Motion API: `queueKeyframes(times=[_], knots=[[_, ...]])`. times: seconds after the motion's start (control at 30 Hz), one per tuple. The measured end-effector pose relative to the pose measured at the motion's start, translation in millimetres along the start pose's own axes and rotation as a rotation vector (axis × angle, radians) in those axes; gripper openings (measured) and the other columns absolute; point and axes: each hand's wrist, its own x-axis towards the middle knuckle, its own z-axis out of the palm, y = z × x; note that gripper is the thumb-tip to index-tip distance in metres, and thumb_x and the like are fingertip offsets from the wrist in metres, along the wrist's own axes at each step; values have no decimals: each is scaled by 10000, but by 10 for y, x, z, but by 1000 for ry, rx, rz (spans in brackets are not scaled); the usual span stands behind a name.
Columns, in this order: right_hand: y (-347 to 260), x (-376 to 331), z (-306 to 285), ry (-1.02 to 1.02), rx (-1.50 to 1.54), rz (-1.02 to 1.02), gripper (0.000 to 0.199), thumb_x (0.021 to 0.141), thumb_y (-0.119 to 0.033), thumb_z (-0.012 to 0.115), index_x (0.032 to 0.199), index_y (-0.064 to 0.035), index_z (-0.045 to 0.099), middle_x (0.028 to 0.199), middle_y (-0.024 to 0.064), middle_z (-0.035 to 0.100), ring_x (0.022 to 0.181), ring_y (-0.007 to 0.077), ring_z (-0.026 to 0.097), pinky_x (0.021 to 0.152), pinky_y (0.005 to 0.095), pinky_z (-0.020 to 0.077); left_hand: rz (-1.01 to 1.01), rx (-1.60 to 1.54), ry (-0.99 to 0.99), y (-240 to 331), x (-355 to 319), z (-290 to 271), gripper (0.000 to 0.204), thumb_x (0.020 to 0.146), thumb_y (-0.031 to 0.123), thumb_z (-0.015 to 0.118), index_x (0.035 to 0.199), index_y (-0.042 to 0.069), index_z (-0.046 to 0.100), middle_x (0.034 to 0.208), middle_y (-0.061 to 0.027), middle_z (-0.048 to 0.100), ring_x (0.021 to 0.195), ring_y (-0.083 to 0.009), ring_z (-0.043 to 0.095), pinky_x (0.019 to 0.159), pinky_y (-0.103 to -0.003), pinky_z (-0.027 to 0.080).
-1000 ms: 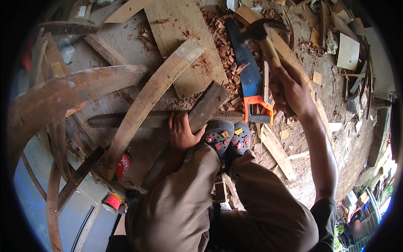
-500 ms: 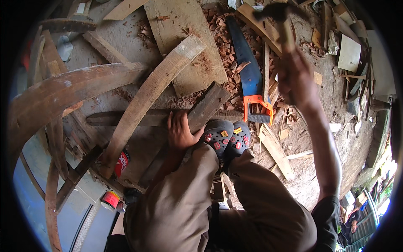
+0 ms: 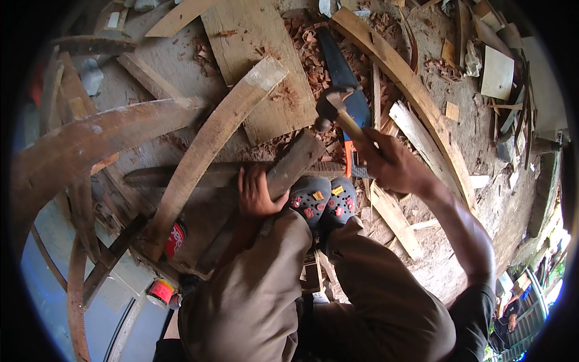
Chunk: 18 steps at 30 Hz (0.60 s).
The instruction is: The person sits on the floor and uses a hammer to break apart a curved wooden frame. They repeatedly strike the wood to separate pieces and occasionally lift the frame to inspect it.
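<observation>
My left hand is wrapped round a dark, weathered wooden block, which slants up and to the right across a wooden beam on the ground. In my right hand is a claw hammer with a pale wooden handle. Its head hangs just above and right of the block's upper end; I cannot tell whether they touch. Beneath the hammer lies a handsaw with a dark blue blade and an orange-and-black handle, partly covered by the hammer and my right hand.
Curved planks and a large arched timber fill the left side. A flat board lies ahead among wood chips. At right are a long curved strip and scraps. My clogs stand close to the block. Cans sit at lower left.
The raised hammer has come down and left toward the block's upper end, with my right hand moving along. My left hand keeps hold of the block. The long curved strip at right now shows more fully.
</observation>
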Motion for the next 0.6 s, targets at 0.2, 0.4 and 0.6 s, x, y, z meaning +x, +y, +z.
queueKeyframes(times=[0.2,0.4,0.6], knots=[[-164,65,-349,183,527,6,401,1073,-344,440,1286,-18,538,737,11,544,534,85,516,443,247,425,-27,14,-4,12,-6,-32,782,728,426,769,1289,-33,477,1241,-207,572,1212,-357,553,1144,-576,309],[112,-122,108,34,182,-32,475,1053,-401,472,1339,-23,504,741,62,564,647,137,598,554,310,486,21,-8,6,16,3,-42,775,726,429,772,1285,-30,492,1264,-200,570,1227,-347,548,1150,-570,307],[213,-302,131,178,500,85,426,1049,-450,481,1214,-58,509,651,-28,440,463,43,416,380,221,346,2,-9,-6,17,-81,-38,763,710,431,789,1264,-23,526,1288,-188,558,1247,-342,529,1153,-570,307]])
